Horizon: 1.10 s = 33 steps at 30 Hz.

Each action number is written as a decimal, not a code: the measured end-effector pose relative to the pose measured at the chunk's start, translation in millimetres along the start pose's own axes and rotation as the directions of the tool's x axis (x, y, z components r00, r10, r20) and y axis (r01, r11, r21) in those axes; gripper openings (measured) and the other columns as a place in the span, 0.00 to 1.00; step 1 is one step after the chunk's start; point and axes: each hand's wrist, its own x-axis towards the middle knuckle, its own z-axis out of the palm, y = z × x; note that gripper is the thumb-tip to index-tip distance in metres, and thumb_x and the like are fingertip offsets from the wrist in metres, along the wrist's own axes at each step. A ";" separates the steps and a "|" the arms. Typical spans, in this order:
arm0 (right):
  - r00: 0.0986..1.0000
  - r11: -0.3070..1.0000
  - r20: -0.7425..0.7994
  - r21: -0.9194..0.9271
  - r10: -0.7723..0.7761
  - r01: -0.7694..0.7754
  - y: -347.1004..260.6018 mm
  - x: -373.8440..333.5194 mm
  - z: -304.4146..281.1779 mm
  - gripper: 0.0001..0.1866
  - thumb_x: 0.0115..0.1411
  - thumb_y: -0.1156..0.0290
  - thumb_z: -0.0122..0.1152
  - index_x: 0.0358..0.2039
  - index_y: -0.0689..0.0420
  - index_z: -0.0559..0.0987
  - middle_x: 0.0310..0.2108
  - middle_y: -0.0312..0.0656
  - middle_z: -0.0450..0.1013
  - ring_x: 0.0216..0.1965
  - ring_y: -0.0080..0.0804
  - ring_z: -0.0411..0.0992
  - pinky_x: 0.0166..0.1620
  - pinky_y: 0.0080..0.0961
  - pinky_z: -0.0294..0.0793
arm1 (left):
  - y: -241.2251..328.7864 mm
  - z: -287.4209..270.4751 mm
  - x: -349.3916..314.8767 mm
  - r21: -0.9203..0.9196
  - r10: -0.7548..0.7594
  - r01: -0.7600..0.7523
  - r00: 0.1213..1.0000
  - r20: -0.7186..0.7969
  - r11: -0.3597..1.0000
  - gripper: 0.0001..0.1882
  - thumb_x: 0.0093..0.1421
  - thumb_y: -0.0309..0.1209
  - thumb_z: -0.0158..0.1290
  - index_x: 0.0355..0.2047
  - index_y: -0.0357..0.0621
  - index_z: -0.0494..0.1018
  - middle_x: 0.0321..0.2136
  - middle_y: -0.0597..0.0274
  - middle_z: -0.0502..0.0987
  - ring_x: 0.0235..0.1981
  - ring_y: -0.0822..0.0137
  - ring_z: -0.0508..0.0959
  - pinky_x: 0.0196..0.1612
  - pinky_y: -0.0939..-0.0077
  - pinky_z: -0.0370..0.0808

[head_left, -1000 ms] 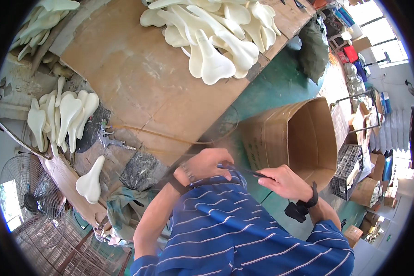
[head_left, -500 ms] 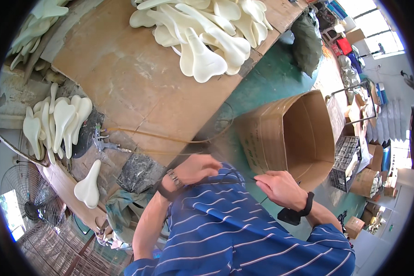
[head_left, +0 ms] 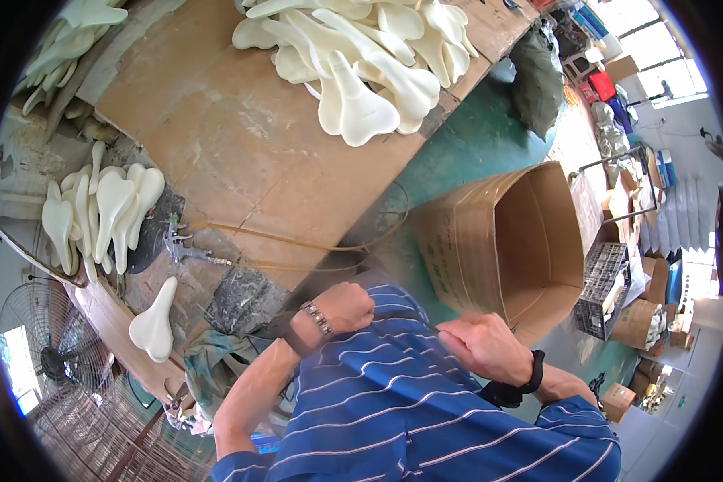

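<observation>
My left hand, with a metal-band watch at its wrist, is closed in front of my waist against the striped blue shirt. Opposite it, my right hand is also closed at the shirt's right side, a black band round its wrist. What either hand holds, if anything, is hidden. A metal spray gun with a yellowish hose lies on the table to the left. Nearer me lies a single white bicycle saddle shell. More saddle shells stand bunched behind the spray gun.
A large pile of white saddle shells covers the far part of the cardboard-topped table. An open cardboard box stands on the green floor at the right, with a black crate beyond. A wire-cage fan is at the left.
Both hands have drawn in toward my body and slightly down. The fingers of my left hand have curled into a fist. A dark cord-like strip seen between the hands no longer shows.
</observation>
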 end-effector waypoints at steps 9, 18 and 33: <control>0.991 0.997 0.128 -0.077 0.034 -0.025 -8.2 -3.4 12.7 0.12 0.65 0.69 0.58 0.26 0.63 0.76 0.21 0.53 0.75 0.24 0.57 0.74 0.28 0.48 0.72 | -2.0 5.8 -4.3 -0.089 0.042 -0.074 0.946 -0.322 0.993 0.04 0.52 0.29 0.60 0.24 0.43 0.78 0.23 0.58 0.78 0.26 0.54 0.80 0.30 0.62 0.78; 0.961 0.979 0.276 -0.191 -0.008 0.063 -2.4 7.1 23.2 0.15 0.62 0.68 0.60 0.21 0.63 0.76 0.16 0.57 0.71 0.19 0.57 0.74 0.26 0.48 0.74 | -1.7 -5.3 0.9 -0.126 0.065 -0.106 0.954 -0.294 0.986 0.04 0.52 0.28 0.60 0.24 0.42 0.78 0.24 0.56 0.78 0.26 0.53 0.80 0.31 0.62 0.78; 0.945 0.966 0.324 -0.224 -0.050 0.128 17.8 38.6 50.4 0.14 0.55 0.68 0.61 0.17 0.61 0.77 0.18 0.55 0.74 0.22 0.54 0.76 0.29 0.46 0.76 | -20.8 -23.6 10.9 -0.423 -0.181 0.235 0.970 0.163 0.875 0.11 0.57 0.32 0.61 0.36 0.38 0.85 0.28 0.54 0.86 0.29 0.64 0.86 0.36 0.71 0.81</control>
